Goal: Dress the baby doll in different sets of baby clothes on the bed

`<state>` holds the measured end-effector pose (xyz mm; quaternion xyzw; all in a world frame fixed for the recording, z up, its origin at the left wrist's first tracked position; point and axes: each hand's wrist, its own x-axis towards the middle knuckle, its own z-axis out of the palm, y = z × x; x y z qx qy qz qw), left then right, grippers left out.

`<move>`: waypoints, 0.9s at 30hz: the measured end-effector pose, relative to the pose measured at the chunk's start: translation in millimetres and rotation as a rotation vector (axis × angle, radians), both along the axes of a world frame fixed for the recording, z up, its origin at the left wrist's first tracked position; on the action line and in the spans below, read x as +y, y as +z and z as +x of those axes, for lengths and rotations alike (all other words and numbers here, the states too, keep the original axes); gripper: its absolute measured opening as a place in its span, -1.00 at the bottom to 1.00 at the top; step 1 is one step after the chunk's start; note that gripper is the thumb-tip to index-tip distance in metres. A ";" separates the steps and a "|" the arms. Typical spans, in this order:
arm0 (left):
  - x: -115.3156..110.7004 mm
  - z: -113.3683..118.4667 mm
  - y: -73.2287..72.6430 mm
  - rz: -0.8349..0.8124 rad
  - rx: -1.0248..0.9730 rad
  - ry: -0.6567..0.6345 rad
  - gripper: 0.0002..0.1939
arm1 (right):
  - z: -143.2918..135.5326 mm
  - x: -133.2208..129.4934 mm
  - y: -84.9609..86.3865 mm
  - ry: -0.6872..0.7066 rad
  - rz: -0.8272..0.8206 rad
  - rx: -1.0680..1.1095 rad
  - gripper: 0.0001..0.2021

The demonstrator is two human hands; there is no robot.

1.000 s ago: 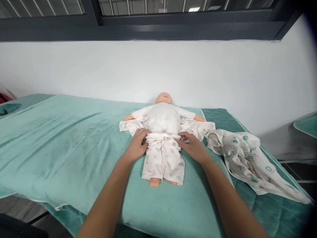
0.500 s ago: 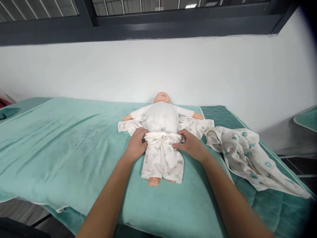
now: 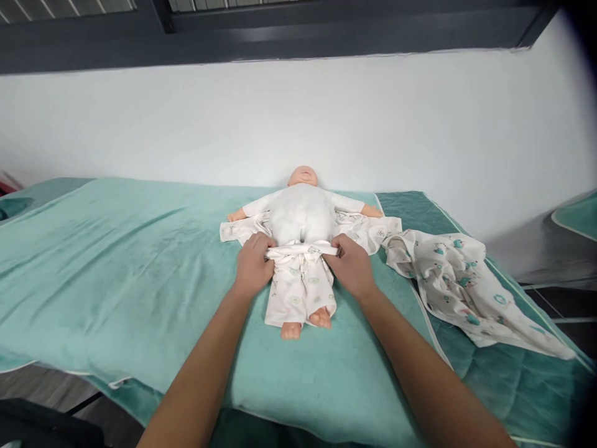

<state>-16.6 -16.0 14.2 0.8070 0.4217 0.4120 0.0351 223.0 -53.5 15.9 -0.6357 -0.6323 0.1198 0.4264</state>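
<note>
A baby doll (image 3: 302,208) with a white cloth body lies on its back, head toward the wall and arms spread. White patterned baby pants (image 3: 298,283) cover its legs, and both feet stick out of the leg ends. My left hand (image 3: 254,264) pinches the waistband at the left, while my right hand (image 3: 351,264) grips it at the right. Between them the waistband is stretched across the doll's lower body. Beneath the doll, a white patterned baby top (image 3: 368,231) is spread open, its sleeves reaching out to both sides.
A green blanket (image 3: 116,267) covers the bed. To the right, a white garment with green prints (image 3: 466,286) lies crumpled on a darker quilted pad (image 3: 504,386). The white wall (image 3: 261,118) stands behind, below a dark window frame (image 3: 280,40). A black object (image 3: 46,426) is at lower left.
Both hands have tightened on the waistband, pulling it taut. The pants' right leg end has ridden up, so the foot there shows more. The camera view has tilted down slightly.
</note>
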 end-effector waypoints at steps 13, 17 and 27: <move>2.1 -0.3 2.7 -0.125 -0.066 -0.038 -0.71 | 13.9 -1.2 2.4 0.178 -0.163 0.092 -0.65; 3.0 -0.8 0.1 -0.143 -0.038 -0.011 -0.70 | 16.0 -4.6 7.9 0.246 -0.171 0.081 -0.64; 4.0 -2.7 -2.4 -0.145 -0.014 0.010 -0.68 | 15.3 -16.2 13.4 0.488 -0.320 0.267 -0.64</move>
